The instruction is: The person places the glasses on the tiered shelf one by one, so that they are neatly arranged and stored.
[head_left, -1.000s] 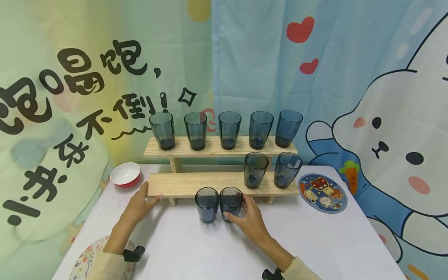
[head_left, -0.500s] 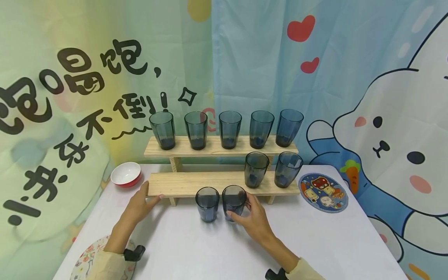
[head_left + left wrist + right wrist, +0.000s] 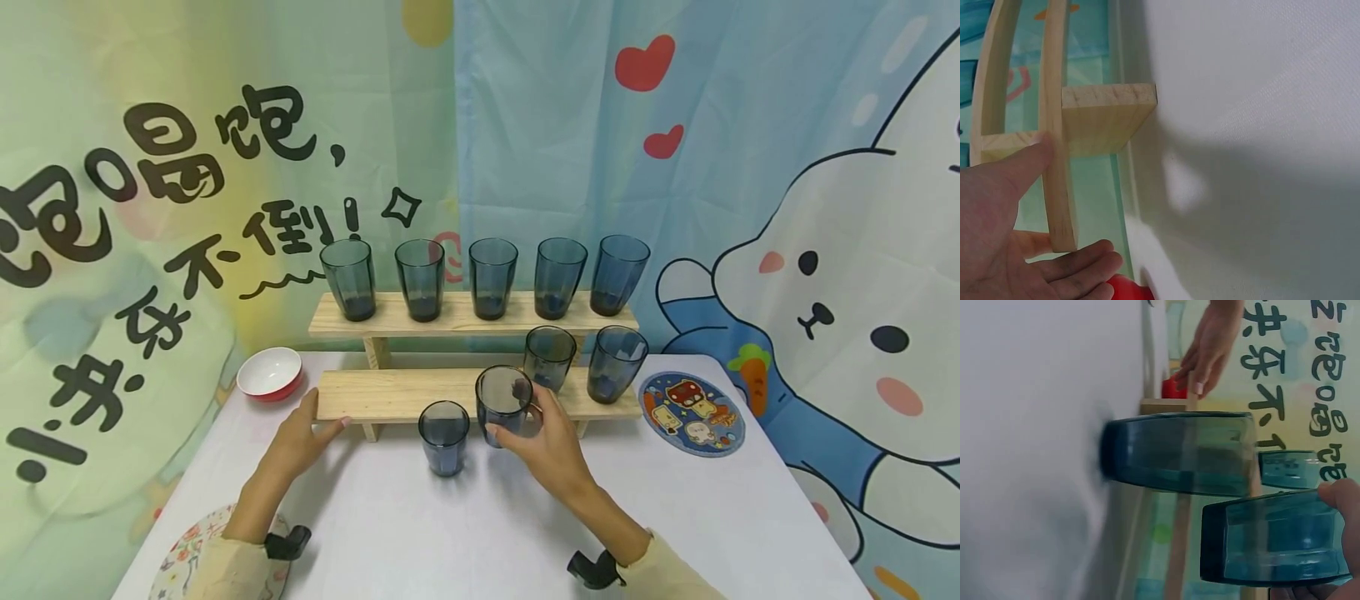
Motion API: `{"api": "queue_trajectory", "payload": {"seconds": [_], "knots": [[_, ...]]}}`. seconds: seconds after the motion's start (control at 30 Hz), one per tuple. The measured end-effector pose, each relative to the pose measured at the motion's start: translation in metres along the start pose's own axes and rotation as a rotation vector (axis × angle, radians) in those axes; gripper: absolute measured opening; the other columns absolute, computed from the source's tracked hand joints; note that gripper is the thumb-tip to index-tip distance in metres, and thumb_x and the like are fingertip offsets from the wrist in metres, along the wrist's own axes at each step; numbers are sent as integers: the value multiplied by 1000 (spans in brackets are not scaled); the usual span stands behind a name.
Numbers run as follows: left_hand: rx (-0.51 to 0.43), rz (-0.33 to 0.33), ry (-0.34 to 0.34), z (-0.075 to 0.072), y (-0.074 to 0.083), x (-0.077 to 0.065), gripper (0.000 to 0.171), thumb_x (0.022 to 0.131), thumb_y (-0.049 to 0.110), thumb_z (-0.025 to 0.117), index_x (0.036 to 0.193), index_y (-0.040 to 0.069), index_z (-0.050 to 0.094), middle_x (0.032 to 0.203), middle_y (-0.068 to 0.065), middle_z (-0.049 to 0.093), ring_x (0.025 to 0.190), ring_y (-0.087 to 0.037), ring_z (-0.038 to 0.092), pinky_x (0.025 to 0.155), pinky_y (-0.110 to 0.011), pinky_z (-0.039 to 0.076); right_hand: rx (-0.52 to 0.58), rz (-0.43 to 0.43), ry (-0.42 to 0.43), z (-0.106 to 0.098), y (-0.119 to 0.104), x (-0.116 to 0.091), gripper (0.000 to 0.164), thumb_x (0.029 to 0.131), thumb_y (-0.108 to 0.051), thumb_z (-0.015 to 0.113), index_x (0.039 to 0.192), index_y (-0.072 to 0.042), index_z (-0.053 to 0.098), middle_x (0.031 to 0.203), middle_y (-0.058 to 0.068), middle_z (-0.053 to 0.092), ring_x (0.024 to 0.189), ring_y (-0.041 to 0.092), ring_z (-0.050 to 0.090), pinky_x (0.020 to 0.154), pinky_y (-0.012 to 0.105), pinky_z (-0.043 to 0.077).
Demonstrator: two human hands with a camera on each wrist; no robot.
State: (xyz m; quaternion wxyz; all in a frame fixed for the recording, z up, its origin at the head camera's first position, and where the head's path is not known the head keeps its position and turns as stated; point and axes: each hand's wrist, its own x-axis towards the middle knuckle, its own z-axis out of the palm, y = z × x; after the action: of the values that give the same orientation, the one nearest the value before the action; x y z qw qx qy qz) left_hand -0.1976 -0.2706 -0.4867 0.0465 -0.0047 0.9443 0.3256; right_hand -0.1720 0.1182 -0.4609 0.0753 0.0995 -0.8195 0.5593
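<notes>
A blue-grey drinking glass [image 3: 501,412] is held at its side by my right hand [image 3: 553,446], thumb on one side and fingers on the other. In the right wrist view this glass [image 3: 1279,537] is raised off the white table. A second glass [image 3: 444,442] stands upright on the table just left of it. My left hand [image 3: 295,437] grips the left end of the lower board [image 3: 397,396] of a two-tier wooden rack. From the left wrist view, the thumb presses the board's edge and the index finger touches its end.
Several matching glasses [image 3: 492,279] line the upper board [image 3: 457,327]. Two more [image 3: 611,367] stand at the lower board's right end. A red-and-white bowl [image 3: 270,375] is left of the rack, a round patterned mat [image 3: 693,414] right, and a floral plate [image 3: 176,558] lies front left.
My right hand has lifted its glass from the table, up and slightly right, away from the second glass and in front of the lower board. My left hand stays in place.
</notes>
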Motion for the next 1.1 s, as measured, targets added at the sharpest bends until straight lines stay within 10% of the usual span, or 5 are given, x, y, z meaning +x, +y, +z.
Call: {"api": "queue_trajectory", "payload": {"seconds": [1.1], "knots": [[3, -6, 5, 2, -2, 2, 97, 106, 47, 63, 160, -16, 12, 161, -45, 24, 150, -61, 26, 122, -69, 28, 45, 9, 54, 47, -4, 67, 84, 91, -36, 86, 156, -4, 44, 151, 20, 48, 145, 42, 50, 119, 49, 45]]}}
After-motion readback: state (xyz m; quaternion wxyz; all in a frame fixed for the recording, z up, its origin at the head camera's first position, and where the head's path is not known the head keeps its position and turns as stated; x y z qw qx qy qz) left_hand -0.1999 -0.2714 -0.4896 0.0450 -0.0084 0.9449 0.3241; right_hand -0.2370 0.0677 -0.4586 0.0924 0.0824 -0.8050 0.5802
